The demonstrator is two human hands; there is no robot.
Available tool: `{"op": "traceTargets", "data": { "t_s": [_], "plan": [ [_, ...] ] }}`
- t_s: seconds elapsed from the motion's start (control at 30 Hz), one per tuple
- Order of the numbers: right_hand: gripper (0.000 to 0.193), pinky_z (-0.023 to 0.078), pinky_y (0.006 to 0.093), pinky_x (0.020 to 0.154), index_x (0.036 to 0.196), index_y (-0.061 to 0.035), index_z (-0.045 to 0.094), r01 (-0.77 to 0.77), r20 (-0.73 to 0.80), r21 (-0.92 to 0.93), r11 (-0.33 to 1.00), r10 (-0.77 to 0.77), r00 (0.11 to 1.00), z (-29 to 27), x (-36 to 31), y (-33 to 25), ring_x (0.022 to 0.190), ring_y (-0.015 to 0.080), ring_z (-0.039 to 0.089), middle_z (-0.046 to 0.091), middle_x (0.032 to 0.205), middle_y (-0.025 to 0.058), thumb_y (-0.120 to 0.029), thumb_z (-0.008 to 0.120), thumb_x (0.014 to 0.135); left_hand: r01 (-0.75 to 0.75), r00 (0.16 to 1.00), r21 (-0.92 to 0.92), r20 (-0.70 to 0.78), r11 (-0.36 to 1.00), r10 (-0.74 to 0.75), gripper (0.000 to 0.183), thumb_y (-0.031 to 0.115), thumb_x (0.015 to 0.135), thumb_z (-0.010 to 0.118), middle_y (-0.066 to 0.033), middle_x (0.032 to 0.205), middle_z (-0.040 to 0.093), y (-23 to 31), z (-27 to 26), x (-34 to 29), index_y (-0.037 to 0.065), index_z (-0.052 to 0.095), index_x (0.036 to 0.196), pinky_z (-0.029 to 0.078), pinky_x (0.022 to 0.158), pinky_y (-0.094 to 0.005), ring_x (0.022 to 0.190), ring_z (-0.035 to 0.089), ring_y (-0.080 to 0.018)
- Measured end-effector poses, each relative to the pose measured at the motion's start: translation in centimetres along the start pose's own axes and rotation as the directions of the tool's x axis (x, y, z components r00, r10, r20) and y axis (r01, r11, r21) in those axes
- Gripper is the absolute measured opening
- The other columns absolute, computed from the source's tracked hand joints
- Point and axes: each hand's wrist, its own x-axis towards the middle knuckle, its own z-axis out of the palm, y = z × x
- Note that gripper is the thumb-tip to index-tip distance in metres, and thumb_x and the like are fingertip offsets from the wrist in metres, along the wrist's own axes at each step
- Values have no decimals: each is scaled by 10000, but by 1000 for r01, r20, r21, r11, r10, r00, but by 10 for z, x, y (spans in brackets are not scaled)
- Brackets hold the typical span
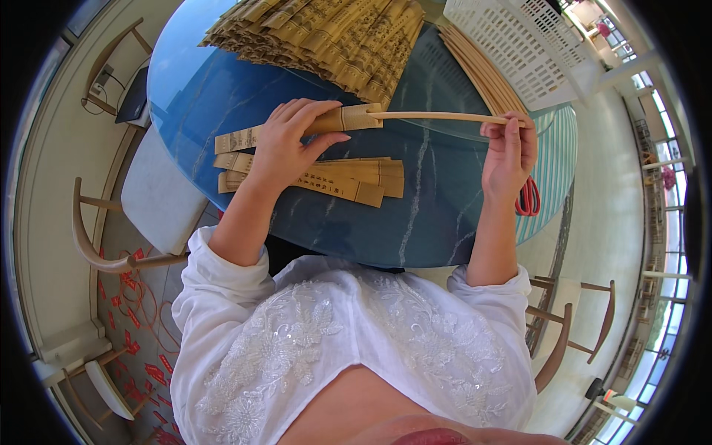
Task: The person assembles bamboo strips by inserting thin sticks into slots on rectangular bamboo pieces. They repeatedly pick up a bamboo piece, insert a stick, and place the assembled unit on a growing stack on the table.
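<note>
My left hand (285,141) lies over a gold paper chopstick sleeve (363,117), fingers along its far edge and thumb at its near side. Between the fingertips of my right hand (510,152) is the right end of a pair of pale wooden chopsticks (437,116). Their other end meets the sleeve's right-hand opening; how far inside it reaches is hidden. Several more flat gold sleeves (356,185) lie overlapped just below my left hand, with dark print on them.
A large heap of gold sleeves (319,37) covers the far side of the blue marbled round table (371,230). Loose chopsticks (482,70) lie beside a white plastic basket (519,52) at far right. Red-handled scissors (528,197) rest near my right wrist. Wooden chairs (111,259) stand around.
</note>
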Motion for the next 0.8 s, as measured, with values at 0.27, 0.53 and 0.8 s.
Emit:
{"op": "traceTargets", "data": {
  "t_s": [0.27,0.53,0.8],
  "plan": [
    [234,524,261,734,1174,-33,660,272,471,-582,766,45,881,22,-16,7,841,158,654,676,972,86,-6,649,942,-13,998,14,63,1000,12,457,156,729,862,-71,994,701,3,1,-1,83,699,1150,495,817,-379,925,646,-275],
    [193,528,252,718,1042,-40,714,269,327,-626,732,-67,943,30,-15,6,789,167,686,702,905,69,27,732,862,-12,999,69,45,998,9,460,159,727,864,-56,1000,695,3,2,-2,93,702,1152,472,808,-364,913,644,-253],
    [153,528,228,711,963,-39,718,229,358,-570,789,-12,933,31,-20,11,820,155,701,728,914,60,23,767,832,-57,998,54,29,997,55,455,173,725,867,-49,989,690,4,4,-1,97,707,1144,463,791,-361,897,640,-246]
  ]
}}
